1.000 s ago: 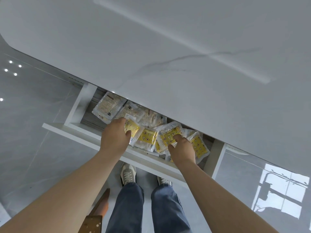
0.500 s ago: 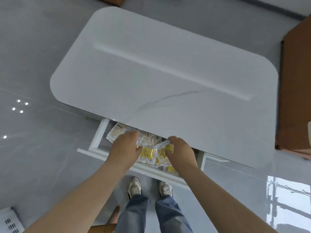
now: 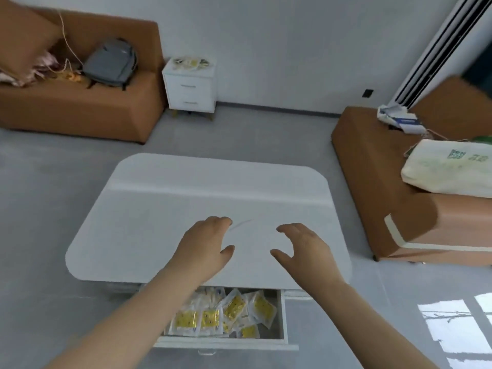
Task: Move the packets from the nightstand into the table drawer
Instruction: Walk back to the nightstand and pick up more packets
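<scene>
Hovering above the white surface (image 3: 159, 209), left hand (image 3: 205, 246) and right hand (image 3: 306, 251) are both empty, fingers loosely spread, gripping nothing. Below them, at the near edge, the drawer (image 3: 282, 315) stands pulled out, with a loose layer of yellow-and-clear packets (image 3: 234, 310) inside. Judgement: one load is delivered and the step in hand is the return trip. A pale pile (image 3: 190, 62) on the nightstand (image 3: 190, 89) against the far wall looks like more packets, though it is too blurred to be sure. The next move calls for walking round the surface to the nightstand, gathering a handful without dropping the slippery sachets, and leaving the drawer open. Room, left to right: brown sofa (image 3: 80, 107) carrying a grey backpack (image 3: 110, 62) and some crumpled items; the nightstand just beside its arm; the surface mid-floor with nothing on top; a brown bench seat (image 3: 372, 161) holding a white bag (image 3: 447, 169). Grey glossy floor (image 3: 40, 209) throughout.
</scene>
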Demonstrator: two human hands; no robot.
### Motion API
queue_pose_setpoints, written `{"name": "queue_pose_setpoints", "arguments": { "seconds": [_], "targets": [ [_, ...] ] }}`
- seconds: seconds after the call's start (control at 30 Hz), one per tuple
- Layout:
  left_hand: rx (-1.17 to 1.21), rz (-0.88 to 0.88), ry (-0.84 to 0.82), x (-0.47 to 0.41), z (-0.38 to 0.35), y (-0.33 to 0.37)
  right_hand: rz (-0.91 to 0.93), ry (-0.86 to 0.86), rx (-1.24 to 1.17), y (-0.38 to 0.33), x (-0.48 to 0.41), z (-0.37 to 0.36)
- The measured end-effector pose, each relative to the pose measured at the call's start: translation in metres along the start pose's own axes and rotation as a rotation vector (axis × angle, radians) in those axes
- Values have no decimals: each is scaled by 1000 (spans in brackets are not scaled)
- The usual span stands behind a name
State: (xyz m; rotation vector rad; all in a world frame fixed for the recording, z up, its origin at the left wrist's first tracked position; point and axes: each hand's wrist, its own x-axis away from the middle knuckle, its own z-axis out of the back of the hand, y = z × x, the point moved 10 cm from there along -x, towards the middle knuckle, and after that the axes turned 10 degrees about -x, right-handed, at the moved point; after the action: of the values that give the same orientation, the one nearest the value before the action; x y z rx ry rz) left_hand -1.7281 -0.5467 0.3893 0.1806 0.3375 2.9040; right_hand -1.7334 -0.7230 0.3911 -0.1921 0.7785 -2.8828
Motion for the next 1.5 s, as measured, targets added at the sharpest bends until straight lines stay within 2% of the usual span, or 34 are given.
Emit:
{"name": "queue_pose_setpoints", "arguments": {
  "seconds": [0.17,0.33,0.67,0.87,1.1,1.5],
  "targets": [
    [-2,-166,162,-22,82,101,14,228,-3,15,25,122],
    [-19,-288,253,-25,121,212,5,374,37,59,71,217],
    [-19,-428,319,-26,138,452,-101,473,193,208,183,384],
    [-6,-516,314,-52,130,550,-179,533,215,280,211,450],
    [10,-575,332,-125,121,624,-213,593,244,349,178,508],
    [33,-593,376,-309,148,699,-184,567,261,440,33,606]
  ]
}}
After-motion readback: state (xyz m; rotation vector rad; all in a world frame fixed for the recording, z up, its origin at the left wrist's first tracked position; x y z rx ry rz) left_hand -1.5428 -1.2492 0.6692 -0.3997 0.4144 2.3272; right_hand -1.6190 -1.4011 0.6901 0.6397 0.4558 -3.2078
